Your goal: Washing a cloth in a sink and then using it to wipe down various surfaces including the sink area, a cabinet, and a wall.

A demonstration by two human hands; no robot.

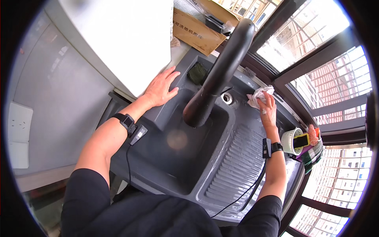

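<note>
My right hand (269,111) presses a crumpled white cloth (257,97) onto the wet back ledge of a dark grey laundry sink (207,154), close to the window frame. The cloth bunches out beyond my fingertips. Over at the sink's left rim, my left hand (160,89) lies palm down with fingers spread and holds nothing. Between my hands a thick black faucet (220,74) rises over the basin. The ribbed washboard (235,166) in front of my right forearm is wet with droplets.
Behind the faucet sits a dark green scouring pad (197,73), near a round white-rimmed hole (227,98). An open cardboard box (197,32) stands at the back. On the right are a white basket (291,141) and a checked cloth (313,155). Cables hang from both wrist devices.
</note>
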